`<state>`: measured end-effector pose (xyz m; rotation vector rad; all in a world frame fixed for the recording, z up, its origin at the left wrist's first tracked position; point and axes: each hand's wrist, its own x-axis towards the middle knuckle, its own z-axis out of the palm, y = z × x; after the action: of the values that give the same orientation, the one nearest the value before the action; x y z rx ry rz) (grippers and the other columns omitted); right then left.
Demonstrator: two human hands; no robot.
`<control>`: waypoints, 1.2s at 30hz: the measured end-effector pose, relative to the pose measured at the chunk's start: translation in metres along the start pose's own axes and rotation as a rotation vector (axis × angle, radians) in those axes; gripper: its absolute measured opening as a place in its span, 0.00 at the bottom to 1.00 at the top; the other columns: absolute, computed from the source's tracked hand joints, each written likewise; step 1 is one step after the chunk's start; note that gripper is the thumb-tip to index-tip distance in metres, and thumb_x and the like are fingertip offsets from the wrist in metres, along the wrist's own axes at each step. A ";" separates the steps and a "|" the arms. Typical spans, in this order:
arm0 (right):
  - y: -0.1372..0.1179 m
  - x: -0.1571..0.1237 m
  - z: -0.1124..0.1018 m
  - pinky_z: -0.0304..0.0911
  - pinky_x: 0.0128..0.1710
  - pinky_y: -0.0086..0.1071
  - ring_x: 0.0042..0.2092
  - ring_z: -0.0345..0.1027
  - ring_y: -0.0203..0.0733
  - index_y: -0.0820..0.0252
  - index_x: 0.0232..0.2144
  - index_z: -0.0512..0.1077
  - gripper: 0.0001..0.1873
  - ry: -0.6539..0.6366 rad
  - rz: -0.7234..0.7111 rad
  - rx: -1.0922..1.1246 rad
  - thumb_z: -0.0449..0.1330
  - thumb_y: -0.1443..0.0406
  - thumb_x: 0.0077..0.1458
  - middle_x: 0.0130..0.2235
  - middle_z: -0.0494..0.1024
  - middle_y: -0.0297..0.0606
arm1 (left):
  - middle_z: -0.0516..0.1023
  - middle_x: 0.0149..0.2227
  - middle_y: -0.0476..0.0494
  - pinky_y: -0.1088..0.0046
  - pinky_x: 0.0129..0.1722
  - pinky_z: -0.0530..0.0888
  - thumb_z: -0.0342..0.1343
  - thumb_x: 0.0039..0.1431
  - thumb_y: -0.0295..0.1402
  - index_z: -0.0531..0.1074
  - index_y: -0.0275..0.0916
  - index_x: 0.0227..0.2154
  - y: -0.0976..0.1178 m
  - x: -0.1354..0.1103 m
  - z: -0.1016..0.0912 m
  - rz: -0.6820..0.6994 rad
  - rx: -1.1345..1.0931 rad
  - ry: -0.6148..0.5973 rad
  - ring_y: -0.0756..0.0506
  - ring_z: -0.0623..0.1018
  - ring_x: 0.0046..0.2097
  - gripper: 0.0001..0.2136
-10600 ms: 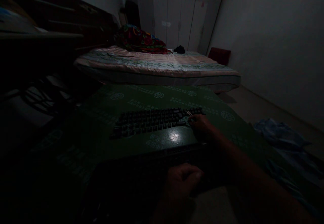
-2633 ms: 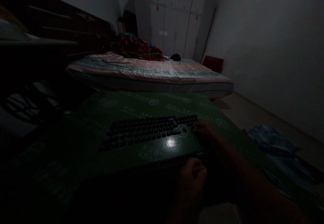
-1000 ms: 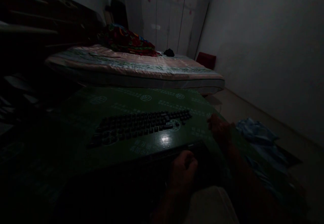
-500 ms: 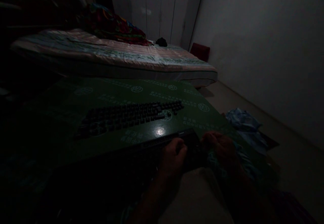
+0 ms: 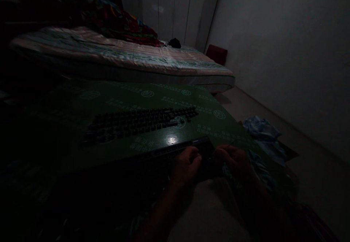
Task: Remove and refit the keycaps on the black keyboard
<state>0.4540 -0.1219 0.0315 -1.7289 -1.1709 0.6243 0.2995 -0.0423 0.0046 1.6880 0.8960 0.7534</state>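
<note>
A dark keyboard (image 5: 131,176) lies along the near side of the green table, its surface mostly lost in shadow. My left hand (image 5: 188,161) rests over its right half, fingers curled closed; what they hold, if anything, is hidden. At the keyboard's right end, my right hand (image 5: 232,158) is closed in a pinch. A faint thin dark rod (image 5: 233,143) sticks up from those fingers, too dim to name more exactly. Beyond the keyboard, loose black keycaps (image 5: 136,123) lie in rows in a keyboard layout.
The green table (image 5: 115,92) carries printed pale logos. Behind it stands a bed (image 5: 153,61) with a colourful blanket (image 5: 123,26) and a small black item (image 5: 174,43). Light blue cloth (image 5: 261,129) lies to the right. A white wall (image 5: 287,45) rises on the right.
My right hand has shifted slightly left, closer to the keyboard, and the thin rod now shows above it. My left hand stays nearly in place.
</note>
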 end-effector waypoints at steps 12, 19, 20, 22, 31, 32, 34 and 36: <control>-0.009 0.016 -0.015 0.61 0.26 0.26 0.28 0.66 0.34 0.62 0.28 0.73 0.11 -0.399 -0.101 -0.065 0.58 0.59 0.51 0.26 0.73 0.34 | 0.74 0.29 0.49 0.74 0.32 0.68 0.51 0.51 0.29 0.71 0.38 0.30 0.000 -0.001 0.001 0.013 -0.013 0.001 0.48 0.74 0.33 0.05; -0.012 0.023 -0.015 0.61 0.28 0.26 0.29 0.66 0.35 0.62 0.25 0.73 0.13 -0.535 -0.078 -0.132 0.59 0.57 0.49 0.26 0.72 0.34 | 0.75 0.31 0.48 0.74 0.34 0.68 0.51 0.51 0.30 0.71 0.38 0.31 -0.003 -0.001 0.001 0.014 0.014 -0.010 0.47 0.75 0.35 0.06; -0.012 0.024 -0.014 0.61 0.27 0.26 0.28 0.66 0.35 0.62 0.25 0.73 0.13 -0.538 -0.065 -0.130 0.59 0.57 0.49 0.26 0.72 0.33 | 0.75 0.31 0.48 0.74 0.34 0.68 0.51 0.51 0.30 0.71 0.38 0.31 -0.003 -0.001 0.001 0.014 0.020 -0.008 0.47 0.75 0.35 0.06; -0.009 0.023 -0.012 0.59 0.26 0.25 0.28 0.65 0.35 0.63 0.24 0.72 0.13 -0.521 -0.052 -0.122 0.59 0.57 0.49 0.25 0.71 0.33 | 0.75 0.31 0.48 0.74 0.33 0.68 0.51 0.51 0.30 0.71 0.38 0.31 -0.003 -0.002 0.002 0.011 0.024 -0.005 0.47 0.75 0.34 0.06; -0.007 0.014 -0.004 0.58 0.26 0.25 0.28 0.64 0.35 0.61 0.22 0.71 0.10 -0.316 -0.163 -0.213 0.55 0.62 0.49 0.25 0.71 0.34 | 0.75 0.33 0.46 0.72 0.36 0.68 0.51 0.51 0.30 0.72 0.39 0.34 -0.006 -0.002 0.004 0.040 0.088 -0.022 0.46 0.74 0.36 0.08; -0.007 0.013 -0.003 0.59 0.27 0.25 0.28 0.64 0.35 0.61 0.22 0.71 0.09 -0.287 -0.161 -0.218 0.55 0.63 0.49 0.26 0.71 0.34 | 0.75 0.34 0.46 0.71 0.37 0.68 0.51 0.51 0.30 0.72 0.39 0.34 -0.005 -0.003 0.004 0.068 0.129 -0.032 0.46 0.74 0.37 0.08; -0.006 0.010 0.000 0.59 0.27 0.26 0.28 0.65 0.35 0.60 0.22 0.70 0.08 -0.237 -0.156 -0.234 0.54 0.63 0.47 0.25 0.72 0.34 | 0.75 0.36 0.44 0.70 0.39 0.68 0.51 0.51 0.28 0.73 0.39 0.34 -0.005 -0.004 0.005 0.137 0.211 -0.048 0.45 0.73 0.39 0.08; -0.005 0.009 0.003 0.60 0.28 0.26 0.29 0.66 0.36 0.60 0.22 0.70 0.07 -0.189 -0.136 -0.261 0.54 0.64 0.46 0.26 0.72 0.34 | 0.75 0.38 0.43 0.68 0.42 0.68 0.51 0.52 0.27 0.73 0.38 0.35 -0.004 -0.006 0.006 0.208 0.277 -0.064 0.44 0.72 0.42 0.09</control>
<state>0.4532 -0.1125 0.0353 -1.8159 -1.5463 0.5816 0.3007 -0.0497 -0.0007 2.0625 0.8163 0.7329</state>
